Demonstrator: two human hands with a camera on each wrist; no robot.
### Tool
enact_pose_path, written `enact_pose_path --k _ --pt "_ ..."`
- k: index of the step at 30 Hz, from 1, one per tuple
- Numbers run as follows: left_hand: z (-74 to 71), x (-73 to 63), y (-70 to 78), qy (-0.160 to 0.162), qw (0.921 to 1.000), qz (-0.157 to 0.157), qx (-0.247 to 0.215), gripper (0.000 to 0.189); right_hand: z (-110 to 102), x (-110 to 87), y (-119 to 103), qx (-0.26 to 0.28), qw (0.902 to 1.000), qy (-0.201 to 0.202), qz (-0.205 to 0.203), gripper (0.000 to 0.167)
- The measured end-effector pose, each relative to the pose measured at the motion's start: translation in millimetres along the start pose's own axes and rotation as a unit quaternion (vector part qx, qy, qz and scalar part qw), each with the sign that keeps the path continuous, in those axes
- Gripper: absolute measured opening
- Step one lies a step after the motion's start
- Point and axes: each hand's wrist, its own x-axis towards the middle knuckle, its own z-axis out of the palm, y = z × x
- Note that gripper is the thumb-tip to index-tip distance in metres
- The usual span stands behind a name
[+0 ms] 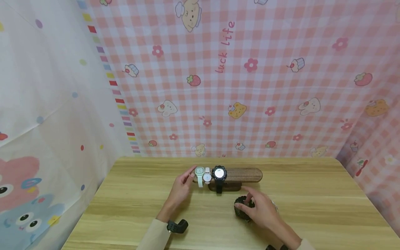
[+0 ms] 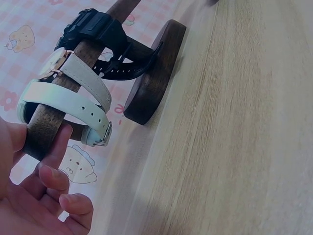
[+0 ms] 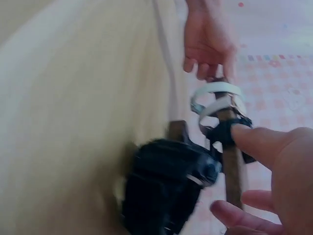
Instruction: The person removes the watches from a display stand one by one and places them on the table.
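Left thumb and fingers of the left hand (image 1: 180, 187) pinch wooden watch stand (image 1: 243, 175) at 9 o'clock; watches cluster thereabouts, so downward pressure might tip it. Right hand (image 1: 264, 208) covers black coiled watchband (image 1: 243, 216), 5 o'clock of stand; cannot tell if gripped. Poor purchase could drop it.

The wood-grain table (image 1: 125, 201) bears a brown wooden watch stand (image 1: 243, 175).
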Motion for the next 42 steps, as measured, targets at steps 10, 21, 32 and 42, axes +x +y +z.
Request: enact_pose_path --k 10,21,32,42 --pt "-1.4 -5.7 18.6 -0.006 0.9999 -0.007 0.008 0.040 -27 13.1 10 -0.019 0.9954 0.094 0.004 0.051" --pt "-3.2 -11.4 35.9 -0.012 0.9999 -0.002 0.008 0.040 -36 32.7 35 0.012 0.9976 0.066 0.020 0.058" --pt "-2.6 -12.0 37.5 -0.009 0.9999 -0.001 0.009 0.040 -30 44.3 45 0.080 0.9950 0.018 0.058 0.067" --pt "-0.3 -2.4 12.3 -0.005 0.9999 0.000 0.010 0.040 -28 46.8 46 0.120 0.9893 -0.009 0.083 0.059"
